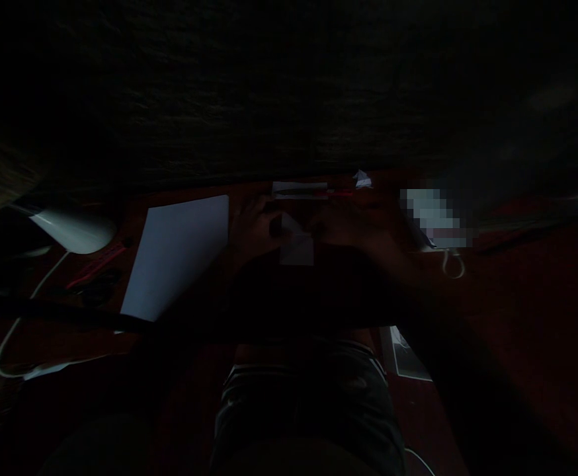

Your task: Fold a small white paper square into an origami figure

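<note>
At the left end of the tabletop (pixel 388 198), a white cone (pixel 75 231); then a sheet (pixel 182 248). The left hand (pixel 255 226) meets the left side of the folded paper (pixel 297 250), mid-tabletop; a pen (pixel 339 193) lies by the far edge; the right hand (pixel 342 223) is at the paper's right. Too dark to tell either grip. Rightmost, a scrap (pixel 363 179) near the far edge.

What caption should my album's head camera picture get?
In dim light, a left hand and right hand flank a small folded paper.
</note>
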`<state>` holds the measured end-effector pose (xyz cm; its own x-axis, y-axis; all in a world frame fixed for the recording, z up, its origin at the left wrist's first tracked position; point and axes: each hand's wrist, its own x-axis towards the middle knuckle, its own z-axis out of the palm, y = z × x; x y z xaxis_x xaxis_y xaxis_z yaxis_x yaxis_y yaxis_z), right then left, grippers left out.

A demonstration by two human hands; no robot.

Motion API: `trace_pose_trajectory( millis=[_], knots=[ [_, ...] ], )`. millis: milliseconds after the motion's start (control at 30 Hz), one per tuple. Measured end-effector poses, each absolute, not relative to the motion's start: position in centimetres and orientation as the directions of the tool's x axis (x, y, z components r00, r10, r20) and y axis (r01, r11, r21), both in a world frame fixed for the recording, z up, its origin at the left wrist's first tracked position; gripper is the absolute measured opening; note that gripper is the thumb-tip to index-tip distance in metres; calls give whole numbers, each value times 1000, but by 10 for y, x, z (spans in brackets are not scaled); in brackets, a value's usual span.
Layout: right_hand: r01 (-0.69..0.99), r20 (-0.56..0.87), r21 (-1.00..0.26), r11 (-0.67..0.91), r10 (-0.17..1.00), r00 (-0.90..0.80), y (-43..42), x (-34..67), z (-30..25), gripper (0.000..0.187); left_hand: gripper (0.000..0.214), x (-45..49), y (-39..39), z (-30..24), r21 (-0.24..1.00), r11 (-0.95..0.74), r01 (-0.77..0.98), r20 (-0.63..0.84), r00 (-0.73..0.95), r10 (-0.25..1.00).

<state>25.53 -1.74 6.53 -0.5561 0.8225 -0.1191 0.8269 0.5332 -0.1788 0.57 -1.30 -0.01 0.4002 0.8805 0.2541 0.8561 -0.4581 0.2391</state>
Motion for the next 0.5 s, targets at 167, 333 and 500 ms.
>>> trace_pose_trajectory(
  millis=[167,333,500],
  knots=[
    [825,-135,-149,545,815,-563,-18,254,65,32,57,9,-18,10,150,-435,888,180,408,895],
    [817,-43,-180,548,825,-563,-13,250,49,28,73,6,-17,0,204,-487,849,138,468,873],
    [799,26,-228,556,824,-566,-4,250,31,43,97,0,-12,-13,292,-458,840,181,422,889]
  ],
)
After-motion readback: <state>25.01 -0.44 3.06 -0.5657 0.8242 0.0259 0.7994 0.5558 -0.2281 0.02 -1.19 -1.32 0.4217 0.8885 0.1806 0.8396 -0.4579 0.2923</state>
